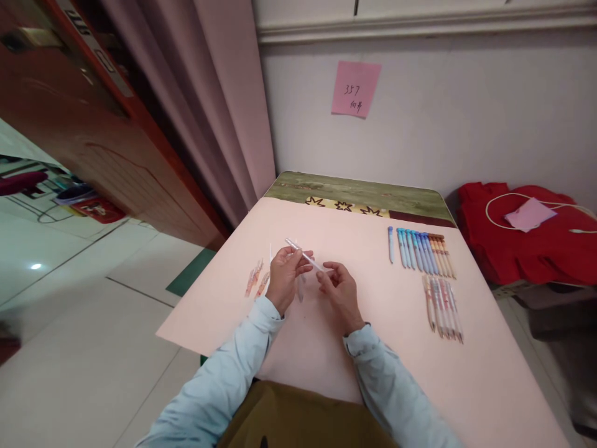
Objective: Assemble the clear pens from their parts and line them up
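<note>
A slim pale tube [308, 256] slanted above the pink tabletop [209, 305], pinched by my left hand [284, 277], its nearer end pinched by my right hand [341, 292]. Something so thin called for light, aligned fingertips. Clear orange-tinted parts [253, 280] lay left; blue-and-brown pens [420, 252], right.

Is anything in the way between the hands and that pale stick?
No, nothing that I can see. The left hand holds the pale stick, and the right hand is at its lower end, maybe touching. The blue pens lie off to the right.
</note>
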`<state>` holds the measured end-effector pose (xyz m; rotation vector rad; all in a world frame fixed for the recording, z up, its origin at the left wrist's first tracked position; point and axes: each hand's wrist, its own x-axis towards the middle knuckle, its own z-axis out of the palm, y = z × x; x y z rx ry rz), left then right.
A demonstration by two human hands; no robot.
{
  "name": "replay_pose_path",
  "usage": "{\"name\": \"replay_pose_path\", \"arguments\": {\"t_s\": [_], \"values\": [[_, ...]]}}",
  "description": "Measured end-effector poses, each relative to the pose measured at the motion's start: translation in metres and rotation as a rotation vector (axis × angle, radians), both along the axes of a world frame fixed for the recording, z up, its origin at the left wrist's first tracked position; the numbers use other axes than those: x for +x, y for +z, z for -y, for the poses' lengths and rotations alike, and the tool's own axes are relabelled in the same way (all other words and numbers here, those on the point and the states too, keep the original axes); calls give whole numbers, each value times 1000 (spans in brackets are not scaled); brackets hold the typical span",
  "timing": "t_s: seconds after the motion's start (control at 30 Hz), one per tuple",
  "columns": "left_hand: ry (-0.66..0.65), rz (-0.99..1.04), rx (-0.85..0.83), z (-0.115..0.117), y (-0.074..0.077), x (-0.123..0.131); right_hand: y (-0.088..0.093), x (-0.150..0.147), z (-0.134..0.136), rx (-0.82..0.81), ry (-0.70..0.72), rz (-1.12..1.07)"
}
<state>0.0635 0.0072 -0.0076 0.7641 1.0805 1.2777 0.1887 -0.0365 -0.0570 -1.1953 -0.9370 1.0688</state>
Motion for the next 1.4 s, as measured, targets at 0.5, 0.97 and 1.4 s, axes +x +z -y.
{"name": "replay_pose_path", "arguments": {"t_s": [0.5, 0.97, 1.4], "values": [[-34, -27, 20, 0, 0, -2, -5, 1, -1, -9, 26, 18], [-73, -42, 35, 1, 1, -2, -3, 1, 1, -56, 82, 34], [-83, -46, 32, 1, 0, -2, -1, 1, 1, -48, 88, 31]]}}
